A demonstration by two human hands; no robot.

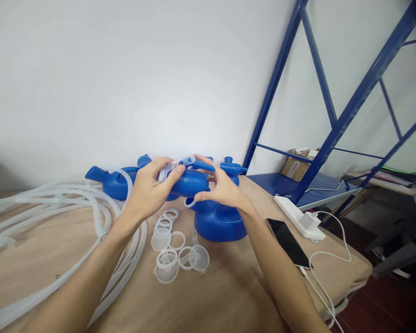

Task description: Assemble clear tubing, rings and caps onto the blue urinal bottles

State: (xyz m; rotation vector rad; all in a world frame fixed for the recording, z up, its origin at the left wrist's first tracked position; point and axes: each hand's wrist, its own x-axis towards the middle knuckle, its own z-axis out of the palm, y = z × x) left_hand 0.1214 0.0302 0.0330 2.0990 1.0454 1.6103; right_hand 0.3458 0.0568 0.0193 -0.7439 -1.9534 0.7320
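Head view: left hand is pinching clear piece against blue bottle; right hand is loosely cupping its end, ideally bracing evenly.

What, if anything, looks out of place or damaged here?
No damage or spill shows. The black rectangular phone, cabled on the tan tabletop, seems slightly out of place; the round translucent plastic lids lie loosely scattered, some overlapping.

White wall behind a brown-covered table, blue metal shelving beside it.
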